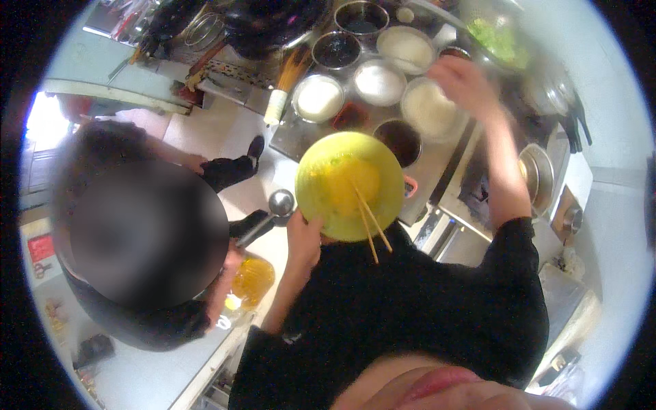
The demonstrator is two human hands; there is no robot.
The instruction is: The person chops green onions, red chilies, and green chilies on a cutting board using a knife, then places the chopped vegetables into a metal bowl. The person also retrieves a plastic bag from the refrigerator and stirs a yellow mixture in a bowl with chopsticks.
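Note:
My left hand (306,238) grips the near-left rim of a yellow-green bowl (309,192) in front of my chest. Beaten egg (353,180) lies in it, and a pair of wooden chopsticks (379,230) leans over the near rim. Stretched out to the far right, my right hand (464,84) hovers over the seasoning containers. It is blurred, so whether its fingers hold anything is unclear. Below it is a large bowl of pale granules (428,110); just beyond its fingers stands a small dark-red container (455,52), partly hidden.
Several metal bowls of white seasoning (318,98) and a dark sauce bowl (398,141) crowd the steel counter. A bamboo wok brush (279,100) lies at its left edge. On my left, a co-worker (133,318) holds a ladle (281,203) near an oil jug (253,282).

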